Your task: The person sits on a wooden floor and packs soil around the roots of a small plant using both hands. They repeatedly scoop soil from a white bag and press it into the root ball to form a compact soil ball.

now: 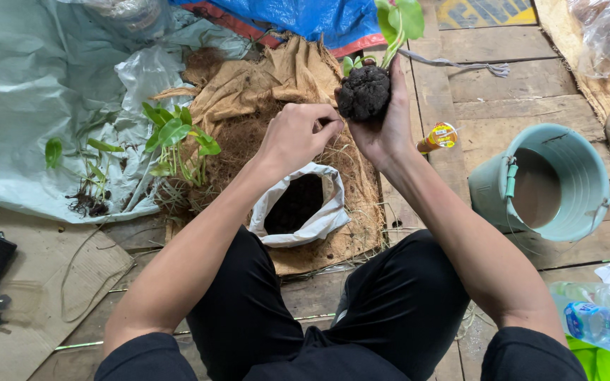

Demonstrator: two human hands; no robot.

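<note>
Dark soil ball [363,92] with a green plant [398,25] | above the white bag [298,206] | right hand [387,123] wrapped round it | left hand [298,134] pinched shut beside it, maybe on string | looked crumbly, best cupped underneath

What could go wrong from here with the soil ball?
Right hand cups the soil ball from one side only; it may crumble or drop. Left hand pinches beside it, so a tug could tear the plant. Falling soil might miss the open bag below.
</note>
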